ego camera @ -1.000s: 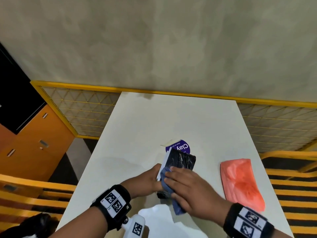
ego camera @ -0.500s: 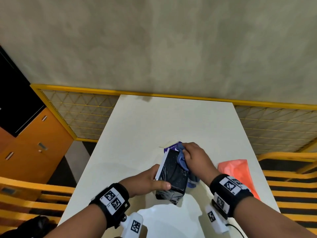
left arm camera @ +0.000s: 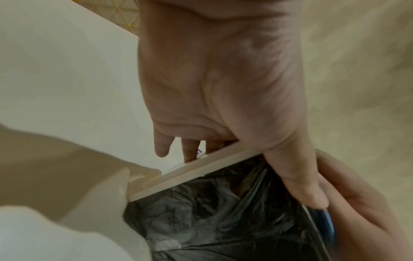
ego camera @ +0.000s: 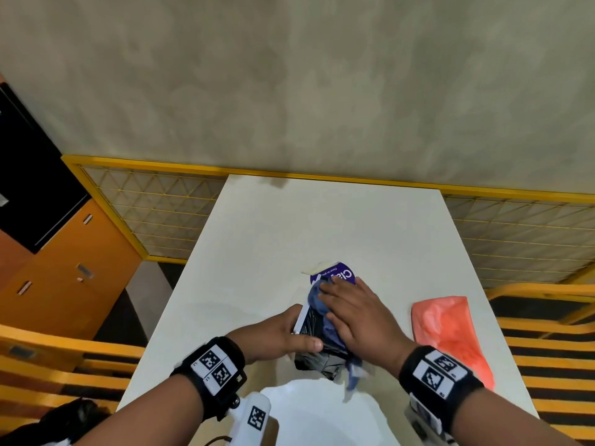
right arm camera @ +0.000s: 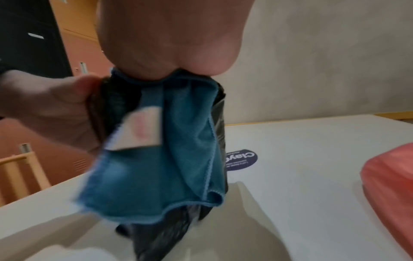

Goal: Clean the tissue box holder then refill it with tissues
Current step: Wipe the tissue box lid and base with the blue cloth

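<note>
The tissue box holder (ego camera: pixel 311 361), black and crinkly with a white edge (left arm camera: pixel 190 174), stands tilted on the white table (ego camera: pixel 322 220). My left hand (ego camera: pixel 283 333) grips its left side, thumb on the black face (left arm camera: pixel 212 211). My right hand (ego camera: pixel 351 313) lies flat along the top and presses a blue cloth (ego camera: pixel 314 297) against it. In the right wrist view the blue cloth (right arm camera: pixel 156 176) hangs from under my palm over the holder (right arm camera: pixel 220 127). A pink tissue pack (ego camera: pixel 450 333) lies to the right, apart from both hands.
A round purple sticker (ego camera: pixel 338 275) sits on the table just beyond the holder. Something white (ego camera: pixel 322 413) lies at the table's near edge. Yellow mesh railing (ego camera: pixel 161 214) and orange cabinets (ego camera: pixel 64 278) flank the table; yellow bench slats (ego camera: pixel 547 349) are at the right.
My right hand slid the cloth from the holder's near end to its far end, and now lies flat back along the top. My left hand has kept its grip.
</note>
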